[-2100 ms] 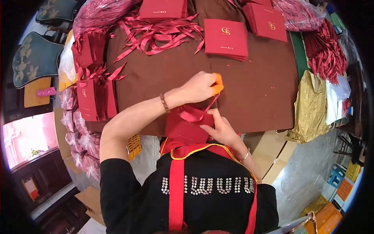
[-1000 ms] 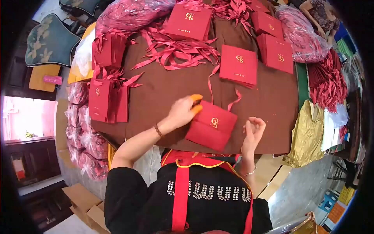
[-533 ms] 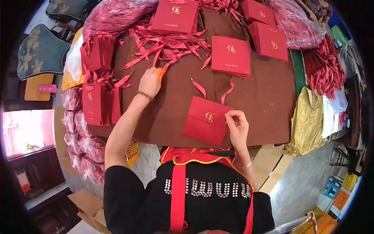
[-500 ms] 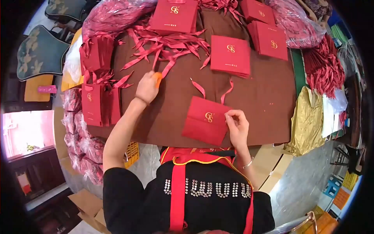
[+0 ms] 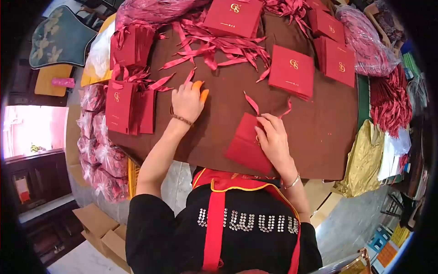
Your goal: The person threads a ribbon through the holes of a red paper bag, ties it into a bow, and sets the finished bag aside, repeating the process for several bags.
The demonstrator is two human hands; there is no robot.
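My left hand [image 5: 188, 101], with orange covers on two fingertips, is closed on the end of a short red ribbon [image 5: 192, 74] below the ribbon pile [image 5: 219, 50]. Near the table's front edge, my right hand [image 5: 275, 140] grips the right side of a red paper bag [image 5: 246, 145], covering most of its gold logo. Two ribbon handles stick up from that bag's top edge. Behind it, a small stack of red bags [image 5: 292, 71] lies on the brown cloth [image 5: 315, 132].
More red bags stand at the left [image 5: 119, 107] and lie at the back [image 5: 233, 17] and right [image 5: 340, 61]. Plastic-wrapped bundles [image 5: 109, 157] hang beside the table's left edge. A gold bag [image 5: 362, 160] is at the right edge, and an open carton [image 5: 98, 226] is at the lower left.
The view has shifted, so the table's contents appear farther right. My right hand has moved from the bag's right edge over its upper part and logo. My left hand remains near the ribbon pile.
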